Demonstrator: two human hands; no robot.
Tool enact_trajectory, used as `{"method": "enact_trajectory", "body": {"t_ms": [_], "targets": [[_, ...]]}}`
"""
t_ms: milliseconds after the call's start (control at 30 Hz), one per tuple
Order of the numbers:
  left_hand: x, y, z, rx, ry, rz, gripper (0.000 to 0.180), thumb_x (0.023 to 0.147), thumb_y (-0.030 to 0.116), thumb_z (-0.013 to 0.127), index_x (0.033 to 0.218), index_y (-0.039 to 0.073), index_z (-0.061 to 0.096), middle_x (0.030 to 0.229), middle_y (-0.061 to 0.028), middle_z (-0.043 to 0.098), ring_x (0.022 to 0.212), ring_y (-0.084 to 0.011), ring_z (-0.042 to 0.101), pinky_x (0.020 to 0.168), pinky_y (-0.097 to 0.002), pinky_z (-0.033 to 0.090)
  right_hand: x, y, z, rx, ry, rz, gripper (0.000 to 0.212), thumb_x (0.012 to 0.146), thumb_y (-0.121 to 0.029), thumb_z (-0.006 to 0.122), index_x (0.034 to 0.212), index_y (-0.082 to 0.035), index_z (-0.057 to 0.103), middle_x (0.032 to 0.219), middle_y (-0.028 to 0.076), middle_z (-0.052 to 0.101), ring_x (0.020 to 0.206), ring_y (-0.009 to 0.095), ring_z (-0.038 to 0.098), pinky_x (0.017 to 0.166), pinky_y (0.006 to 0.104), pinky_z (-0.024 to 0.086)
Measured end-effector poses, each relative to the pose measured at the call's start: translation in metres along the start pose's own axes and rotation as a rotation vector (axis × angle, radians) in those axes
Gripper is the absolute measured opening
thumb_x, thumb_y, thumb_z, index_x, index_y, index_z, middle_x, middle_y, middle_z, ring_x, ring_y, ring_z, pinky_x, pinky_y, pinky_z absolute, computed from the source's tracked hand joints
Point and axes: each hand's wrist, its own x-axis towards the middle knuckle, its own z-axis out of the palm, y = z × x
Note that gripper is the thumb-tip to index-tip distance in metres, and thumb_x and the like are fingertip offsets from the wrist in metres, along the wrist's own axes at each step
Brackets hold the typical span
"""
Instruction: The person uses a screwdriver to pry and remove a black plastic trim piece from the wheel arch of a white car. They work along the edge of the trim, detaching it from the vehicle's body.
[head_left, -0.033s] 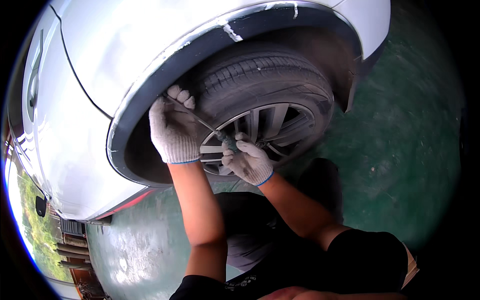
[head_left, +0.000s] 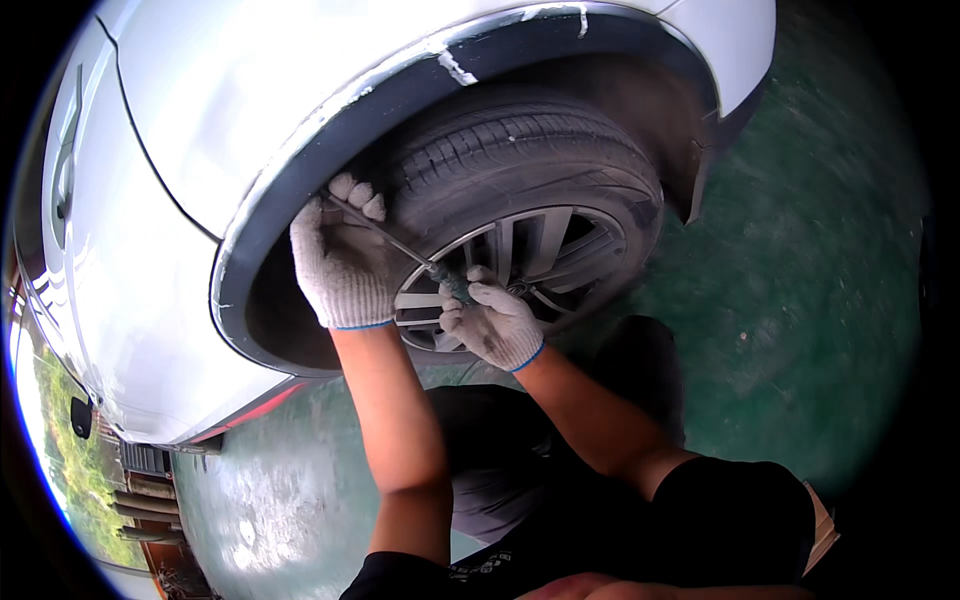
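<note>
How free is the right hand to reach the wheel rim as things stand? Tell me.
Probably yes: the right hand is in front of the wheel rim, and nothing visible blocks it. It does hold the green-handled tool, though, so gripping the rim would likely mean letting go.

Screwdriver (head_left: 400, 244) tip unclear, handle (head_left: 449, 280) partly covered by right fingers (head_left: 494, 296), car (head_left: 250, 110) cropped

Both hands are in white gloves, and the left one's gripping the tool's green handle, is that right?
Not quite: in the head view, it's the right hand gripping the tool's green handle. The white gloves on both hands are as you say.
</note>
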Motion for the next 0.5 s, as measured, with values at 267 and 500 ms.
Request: {"method": "enact_trajectory", "body": {"t_ms": [267, 500], "targets": [[0.001, 0.000, 0.002, -0.041, -0.049, -0.035, 0.025, 0.107, 0.021, 0.055, 0.117, 0.002, 0.068, 0.104, -0.0146, 0.074, 0.092, -0.0304, 0.067, 0.082, -0.0450, 0.053, 0.009, -0.012, 0.001, 0.194, -0.225, 0.302, 0.045, 0.115, -0.043, 0.041, 0.139, -0.011, 0.063, 0.130, 0.022, 0.066, 0.063, 0.013, 0.062, 0.046, 0.0210, 0.048], [0.003, -0.004, 0.002, -0.004, 0.003, 0.006, 0.027, 0.106, 0.022, 0.055, 0.115, 0.000, 0.067, 0.104, -0.0167, 0.072, 0.091, -0.0314, 0.066, 0.081, -0.0449, 0.053, 0.004, 0.002, 0.001, 0.046, 0.124, -0.065, 0.026, 0.108, -0.022, 0.059, 0.130, -0.012, 0.068, 0.121, 0.021, 0.069, 0.091, 0.027, 0.068, 0.077, 0.0365, 0.061]]}}
